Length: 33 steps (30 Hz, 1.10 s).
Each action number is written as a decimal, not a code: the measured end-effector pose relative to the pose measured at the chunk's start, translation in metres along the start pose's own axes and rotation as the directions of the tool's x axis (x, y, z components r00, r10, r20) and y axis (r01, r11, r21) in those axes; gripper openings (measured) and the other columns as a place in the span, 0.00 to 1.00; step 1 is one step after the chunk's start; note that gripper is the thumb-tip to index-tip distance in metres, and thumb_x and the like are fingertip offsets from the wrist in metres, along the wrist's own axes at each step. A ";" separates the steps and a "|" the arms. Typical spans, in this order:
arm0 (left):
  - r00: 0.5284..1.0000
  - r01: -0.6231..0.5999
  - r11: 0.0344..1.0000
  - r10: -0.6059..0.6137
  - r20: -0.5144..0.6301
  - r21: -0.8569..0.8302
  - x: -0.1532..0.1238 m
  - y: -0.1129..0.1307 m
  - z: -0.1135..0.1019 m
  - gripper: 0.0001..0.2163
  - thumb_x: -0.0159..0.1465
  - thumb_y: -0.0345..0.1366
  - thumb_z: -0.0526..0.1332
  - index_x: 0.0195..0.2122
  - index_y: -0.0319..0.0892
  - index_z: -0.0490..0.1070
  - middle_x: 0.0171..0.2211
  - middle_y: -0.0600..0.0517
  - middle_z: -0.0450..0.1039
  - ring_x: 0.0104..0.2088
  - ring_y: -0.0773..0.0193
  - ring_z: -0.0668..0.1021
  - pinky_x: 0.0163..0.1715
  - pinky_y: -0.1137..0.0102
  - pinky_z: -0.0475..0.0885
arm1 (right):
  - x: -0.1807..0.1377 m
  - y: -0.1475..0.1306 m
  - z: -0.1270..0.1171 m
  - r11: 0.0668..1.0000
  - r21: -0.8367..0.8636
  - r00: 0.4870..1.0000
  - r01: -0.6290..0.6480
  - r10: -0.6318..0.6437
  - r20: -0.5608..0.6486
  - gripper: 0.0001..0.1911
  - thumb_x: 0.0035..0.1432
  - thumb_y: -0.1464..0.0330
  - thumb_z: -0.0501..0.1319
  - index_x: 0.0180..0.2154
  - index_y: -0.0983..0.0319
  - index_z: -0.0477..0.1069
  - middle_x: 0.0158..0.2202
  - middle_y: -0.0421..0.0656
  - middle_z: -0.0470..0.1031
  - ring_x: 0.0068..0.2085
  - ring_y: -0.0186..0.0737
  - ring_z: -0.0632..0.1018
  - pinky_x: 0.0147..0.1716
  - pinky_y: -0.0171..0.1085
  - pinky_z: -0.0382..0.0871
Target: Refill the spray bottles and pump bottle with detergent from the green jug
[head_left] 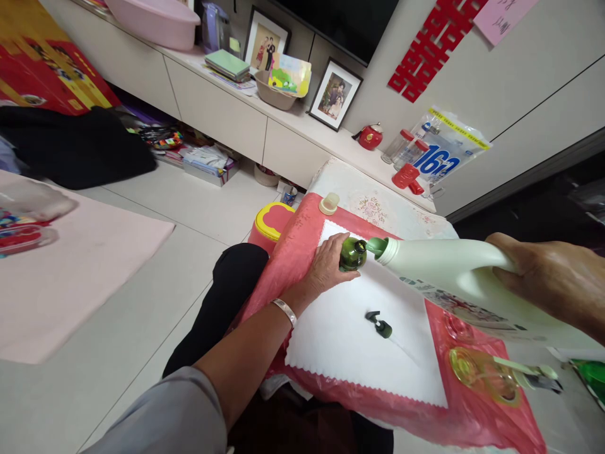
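My left hand (326, 261) is wrapped around a small green bottle (353, 253), which stands uncapped on a white mat (331, 340). My right hand (543, 277) grips the handle of a large pale green jug (435, 258), tipped so that its spout lies right beside the bottle's mouth. Whether liquid is flowing between them I cannot tell. A dark green pump head (379, 325) with a clear tube lies on the mat. The jug's likely cap, a cream translucent cup (329, 202), sits at the far left of the table.
Red plastic (406, 419) covers the table under the mat. At the right lie a yellow transparent dish (472, 372) and a pale green-handled tool (524, 367). A pink and yellow stool (269, 224) stands beyond the left edge. Glass jars (397, 146) and photo frames (334, 94) line the cabinet.
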State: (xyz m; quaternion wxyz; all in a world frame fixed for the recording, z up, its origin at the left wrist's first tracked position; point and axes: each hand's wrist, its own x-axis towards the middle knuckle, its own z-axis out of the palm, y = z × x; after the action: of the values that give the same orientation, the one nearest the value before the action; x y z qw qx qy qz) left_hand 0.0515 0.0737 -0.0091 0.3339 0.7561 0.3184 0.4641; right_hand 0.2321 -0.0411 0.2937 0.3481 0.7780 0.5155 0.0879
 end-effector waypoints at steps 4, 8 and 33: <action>1.000 0.013 1.000 -0.013 0.005 -0.007 0.000 0.002 -0.001 0.45 0.50 0.39 0.76 0.65 0.45 0.53 0.63 0.39 0.64 0.64 0.43 0.69 0.62 0.49 0.66 | 0.000 0.001 0.001 1.000 -0.019 1.000 0.003 -0.003 -0.005 0.04 0.60 0.65 0.54 0.38 0.53 0.61 0.30 0.43 0.72 0.31 0.46 0.77 0.26 0.38 0.59; 1.000 0.016 1.000 -0.016 0.011 -0.007 0.000 0.003 -0.002 0.45 0.50 0.39 0.76 0.65 0.46 0.53 0.64 0.39 0.64 0.64 0.43 0.69 0.62 0.48 0.66 | -0.001 0.001 0.001 1.000 -0.002 0.999 0.021 -0.021 -0.037 0.04 0.59 0.65 0.54 0.38 0.53 0.61 0.29 0.43 0.72 0.29 0.45 0.76 0.25 0.38 0.58; 1.000 0.006 1.000 -0.006 0.004 -0.001 0.000 0.000 0.000 0.45 0.50 0.40 0.76 0.65 0.44 0.52 0.64 0.38 0.64 0.64 0.43 0.68 0.63 0.48 0.65 | -0.002 -0.002 -0.004 0.999 0.020 0.998 0.036 -0.035 -0.055 0.03 0.59 0.64 0.53 0.37 0.54 0.60 0.28 0.43 0.71 0.29 0.46 0.76 0.25 0.39 0.57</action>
State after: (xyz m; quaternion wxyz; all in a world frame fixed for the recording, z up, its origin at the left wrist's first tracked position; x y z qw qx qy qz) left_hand 0.0514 0.0735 -0.0091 0.3365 0.7559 0.3196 0.4618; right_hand 0.2285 -0.0404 0.2957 0.3273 0.7695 0.5396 0.0977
